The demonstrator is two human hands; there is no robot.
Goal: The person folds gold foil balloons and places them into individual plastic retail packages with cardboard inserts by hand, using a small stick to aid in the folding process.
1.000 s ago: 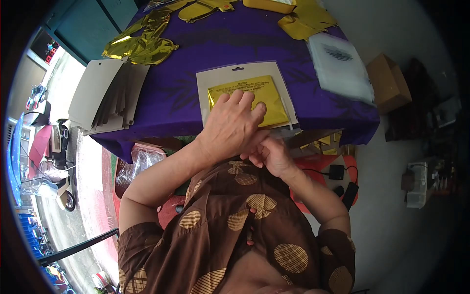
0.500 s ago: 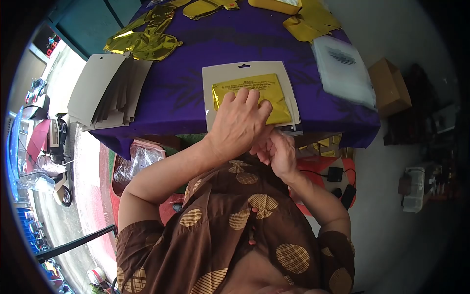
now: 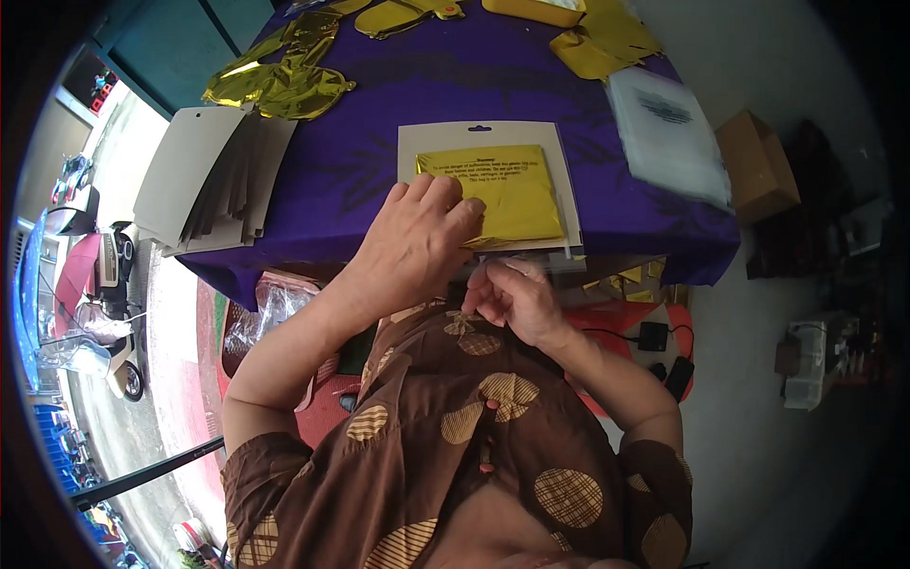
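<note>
A cream card (image 3: pixel 479 139) with a hanging slot and a folded gold foil packet (image 3: pixel 512 194) with printed text lie in a clear plastic bag (image 3: pixel 565 264) at the table's front edge. My left hand (image 3: pixel 422 232) is closed over the packet's lower left corner, its fingers curled under; what they pinch is hidden. Just below the card, my right hand (image 3: pixel 517 299) is half curled beside the bag's lower edge, thumb and fingers drawn together. Whether film is between them is too small to tell.
Purple cloth covers the table (image 3: pixel 360 142). A stack of cream cards (image 3: pixel 190 171) stands out at the left, gold foil shapes (image 3: pixel 284 85) lie behind it. Clear bags (image 3: pixel 664 137), a yellow tray (image 3: pixel 536 9) and a cardboard box (image 3: pixel 755 166) are to the right. Below is a red stool (image 3: pixel 616 332).
My left hand has moved left and uncovered more of the gold packet's text. My right hand has shifted slightly left and down. The card has moved a little to the right.
</note>
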